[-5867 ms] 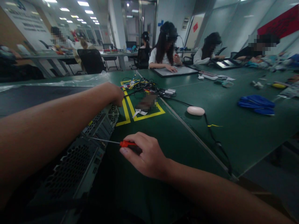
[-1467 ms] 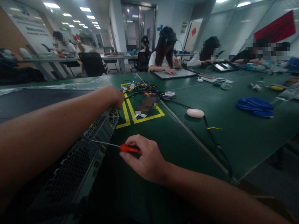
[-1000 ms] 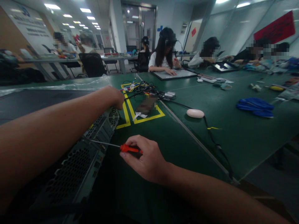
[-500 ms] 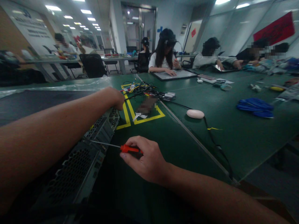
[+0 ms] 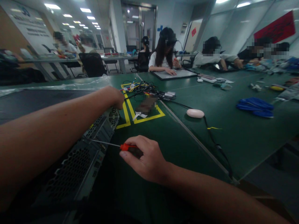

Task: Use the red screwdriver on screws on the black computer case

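Observation:
A screwdriver with an orange-red and dark handle is pinched between the thumb and fingers of my right hand. Its thin shaft points left, and the tip meets the back panel of a dark computer case lying at the left; what sits under the tip is too small to tell. My left hand is curled over the far corner of that case, above the round fan grille, its fingertips mostly hidden. My left forearm crosses over the case and covers part of it.
Beyond the case lie a tangle of cables and a dark blurred object within yellow tape. A pale oval mouse-like thing, a black cable and a blue bundle rest at right. Other people sit across the green table.
The screwdriver handle has turned in my right hand, so its dark side now shows where orange did. Both my hands stay in nearly the same place.

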The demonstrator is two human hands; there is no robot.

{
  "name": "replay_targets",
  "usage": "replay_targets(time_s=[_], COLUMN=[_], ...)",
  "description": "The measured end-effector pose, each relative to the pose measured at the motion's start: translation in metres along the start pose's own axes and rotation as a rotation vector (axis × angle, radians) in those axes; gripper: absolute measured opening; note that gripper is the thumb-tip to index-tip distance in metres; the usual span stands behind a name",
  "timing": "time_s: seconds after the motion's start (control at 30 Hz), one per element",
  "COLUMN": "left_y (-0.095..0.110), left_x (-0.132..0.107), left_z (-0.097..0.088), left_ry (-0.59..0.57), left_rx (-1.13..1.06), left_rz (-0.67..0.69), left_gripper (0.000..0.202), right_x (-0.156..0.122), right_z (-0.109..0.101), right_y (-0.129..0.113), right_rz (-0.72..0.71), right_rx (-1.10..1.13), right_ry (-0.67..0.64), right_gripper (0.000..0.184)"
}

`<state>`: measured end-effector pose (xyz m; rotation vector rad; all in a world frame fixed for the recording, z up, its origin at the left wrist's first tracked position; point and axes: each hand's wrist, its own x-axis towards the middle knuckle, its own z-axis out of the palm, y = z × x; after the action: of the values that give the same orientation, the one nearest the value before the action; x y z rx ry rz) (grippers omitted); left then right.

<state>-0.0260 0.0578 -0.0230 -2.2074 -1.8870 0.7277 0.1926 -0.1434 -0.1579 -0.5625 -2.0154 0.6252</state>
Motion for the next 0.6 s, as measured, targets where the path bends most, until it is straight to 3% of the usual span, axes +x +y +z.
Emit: replay_targets(time_s=[0.23,0.4,0.6], left_y=[-0.001,-0.002,-0.005], left_x=[0.005,0.007,0.011], left_z=[0.002,0.004,0.007], left_ry=[0.0,-0.016,-0.006], left_rx=[0.067,0.033,-0.01], left_rz=[-0.001,0.002,0.001], left_gripper=[0.052,0.053,0.056], right_x=[0.0,0.0,0.001], right_z=[-0.001,0.0,0.002], right_y=[-0.001,-0.001,-0.001], right_rz=[0.047,0.02,0.053], right_rx=[0.001,0.05,0.042], right_ry=[-0.067,-0.03,-0.051], right_gripper=[0.016,0.028,0.014])
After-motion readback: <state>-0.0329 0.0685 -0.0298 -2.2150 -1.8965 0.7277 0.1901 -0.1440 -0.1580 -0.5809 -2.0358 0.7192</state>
